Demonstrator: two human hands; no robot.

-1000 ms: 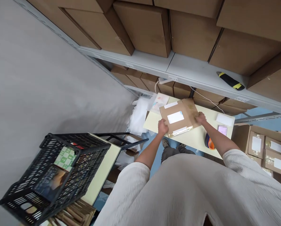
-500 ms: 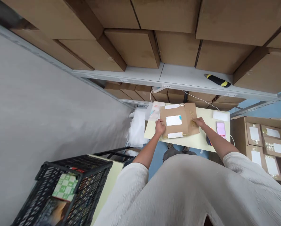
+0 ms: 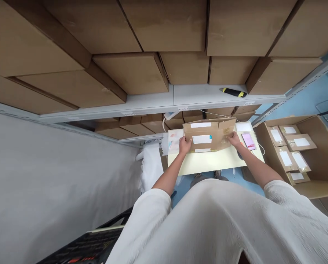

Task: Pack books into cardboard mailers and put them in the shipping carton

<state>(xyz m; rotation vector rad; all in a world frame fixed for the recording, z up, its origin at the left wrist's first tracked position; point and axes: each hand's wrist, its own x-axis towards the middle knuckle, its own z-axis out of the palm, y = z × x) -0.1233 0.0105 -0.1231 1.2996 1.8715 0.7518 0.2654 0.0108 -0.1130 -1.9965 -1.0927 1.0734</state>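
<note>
Brown cardboard makes the package (image 3: 215, 136) that both hands are holding over the bench (image 3: 208, 163), near its back edge; whether the lower side of the package touches the bench, I cannot tell. The left hand (image 3: 185, 145) has its fingers closed on the left edge, and the right hand (image 3: 233, 139) pinches the side flap (image 3: 225, 139) at the other end. Neither hand is open wide.

As for how far the work has come, I judge it to be only partly done on this package. White labels are on its face, one of them the middle label (image 3: 202, 139) with a small blue mark, and some shiny tape (image 3: 226, 130) is visible on the flap. However, the flap stands out at an angle from the body, so this end does not look closed, and what is inside, if anything, is hidden.

To the right of the bench, a large open carton (image 3: 322, 154) has several small parcels (image 3: 285, 158) inside, with white labels and tape; these look finished to me. There is also room in this carton beside them. The package in the hands is not among them.

On the right part of the bench lies a phone (image 3: 248, 141) with a pink screen. Above and behind the bench, a utility knife (image 3: 234, 92) rests on the shelf (image 3: 199, 96), untouched by either hand.
</note>
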